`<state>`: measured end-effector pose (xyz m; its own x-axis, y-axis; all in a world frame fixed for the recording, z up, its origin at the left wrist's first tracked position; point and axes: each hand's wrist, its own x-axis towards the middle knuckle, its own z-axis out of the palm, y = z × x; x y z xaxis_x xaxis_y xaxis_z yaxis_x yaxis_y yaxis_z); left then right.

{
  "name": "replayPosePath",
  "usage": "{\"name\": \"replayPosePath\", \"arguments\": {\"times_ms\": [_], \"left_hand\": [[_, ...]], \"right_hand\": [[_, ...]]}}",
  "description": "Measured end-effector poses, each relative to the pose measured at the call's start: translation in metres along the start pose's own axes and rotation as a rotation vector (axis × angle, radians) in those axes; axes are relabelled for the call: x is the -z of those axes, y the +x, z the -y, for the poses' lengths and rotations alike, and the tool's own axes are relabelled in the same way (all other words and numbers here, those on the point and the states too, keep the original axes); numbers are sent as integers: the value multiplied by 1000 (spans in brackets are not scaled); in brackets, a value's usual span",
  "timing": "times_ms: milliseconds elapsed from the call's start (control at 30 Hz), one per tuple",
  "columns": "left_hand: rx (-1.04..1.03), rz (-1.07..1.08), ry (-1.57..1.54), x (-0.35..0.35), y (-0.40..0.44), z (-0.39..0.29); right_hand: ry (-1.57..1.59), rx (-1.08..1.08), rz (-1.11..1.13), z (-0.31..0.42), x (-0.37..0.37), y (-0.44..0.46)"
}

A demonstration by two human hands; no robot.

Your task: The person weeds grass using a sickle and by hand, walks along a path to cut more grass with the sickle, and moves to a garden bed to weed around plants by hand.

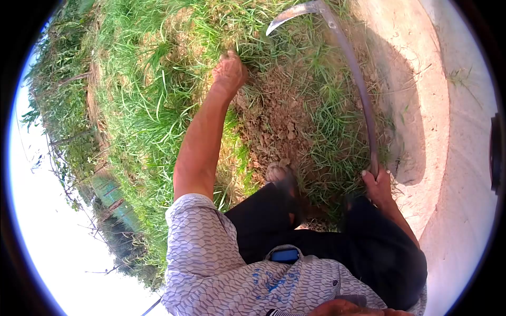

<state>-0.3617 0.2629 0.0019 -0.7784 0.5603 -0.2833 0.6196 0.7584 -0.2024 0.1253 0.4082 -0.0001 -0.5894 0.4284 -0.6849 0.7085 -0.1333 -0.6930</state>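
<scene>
Right hand (378,188) clamped around the lower end of its long handle, the sickle (362,92) reached up over short grass (334,124), its curved blade (292,16) pointing left, well apart from the left hand (230,72). That left hand was curled down into the tall grass (168,100); its fingers looked bent inward, though whether they were closed on stems could not be told. Between the hands lay crumbled brown soil (279,116), with a foot (276,171) at its near end. Dark trousers (382,247) and a patterned shirt (203,231) came next, and a pale concrete edge (435,121) ran along the right.

The likeliest trouble seemed to be the blade: held only at the handle's far end, it might swing wide if the grip slackened or twisted, and a leftward sweep could reach the left fingers. A rightward swing might strike the concrete, dulling the metal.
</scene>
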Motion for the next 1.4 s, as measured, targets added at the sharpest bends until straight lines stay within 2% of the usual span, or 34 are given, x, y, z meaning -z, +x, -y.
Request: {"name": "replayPosePath", "arguments": {"times_ms": [33,100,233,267,300,367,400,467,500,567,600,633,700,767,800,867,900,933,967,1000,1033,1067,1100,1167,1200,1233,1267,1333,1367,1400], "left_hand": [[1,0,-1,2,0,2],[-102,189,-116,8,3,11],[-109,32,-168,-3,-3,10],[-73,166,-128,-1,-5,9],[-64,173,-129,9,-15,4],[-343,467,42,30,-41,-8],[-340,467,45,28,-54,-11],[-755,425,94,18,-69,-15],[-756,423,94,15,-69,-14],[-619,24,-43,11,-66,-13],[-442,202,-50,31,-53,-21],[-445,201,-47,29,-39,-18],[-421,-34,-146,25,-13,-8],[-369,-41,-134,45,0,-19],[-315,-37,-127,51,4,-27],[-311,-101,-180,47,19,-37],[-299,-164,-223,47,30,-40],[-204,-69,-149,55,37,-47],[-190,-67,-150,52,43,-43],[-214,-52,-132,45,50,-40],[-250,-47,-114,36,61,-38],[-267,-162,-104,21,69,-33],[-266,-166,-105,21,73,-29],[-288,85,5,22,77,-18],[-364,1,2,25,72,-12],[-351,3,-8,26,66,-6],[-380,-33,-42,23,58,-3],[-475,-42,-141,6,40,-2],[-496,-53,-140,4,35,-8],[-534,-30,-79,6,23,-7]], "right_hand": [[-2,0,1,21,-3,11],[-170,96,25,61,-12,33],[-243,50,144,50,-26,36],[-274,-6,139,34,-21,23],[-306,-66,142,19,-14,7],[-296,-12,155,-4,3,-22],[-285,50,152,-10,10,-28],[-257,118,125,-20,14,-27],[-233,177,105,-22,16,-27],[-128,127,77,21,15,-13],[-21,76,52,43,10,0],[28,102,-5,52,4,17],[75,135,-60,83,-5,51],[80,-32,15,123,-6,72],[79,-32,9,119,-9,74],[-311,20,47,100,-22,83],[-311,23,37,87,-26,76],[-293,104,-22,69,-30,60],[-276,180,-73,59,-31,53],[-208,101,13,79,-28,45],[-204,94,5,81,-25,40],[-135,70,52,80,-22,40],[-71,42,107,82,-20,37],[66,-153,155,99,-17,21],[138,-286,184,96,-8,2],[201,-423,211,81,6,-18],[177,-430,212,54,20,-32],[-178,-73,61,1,36,-66],[-168,-74,39,6,36,-61],[-21,-70,62,19,38,-46]]}}
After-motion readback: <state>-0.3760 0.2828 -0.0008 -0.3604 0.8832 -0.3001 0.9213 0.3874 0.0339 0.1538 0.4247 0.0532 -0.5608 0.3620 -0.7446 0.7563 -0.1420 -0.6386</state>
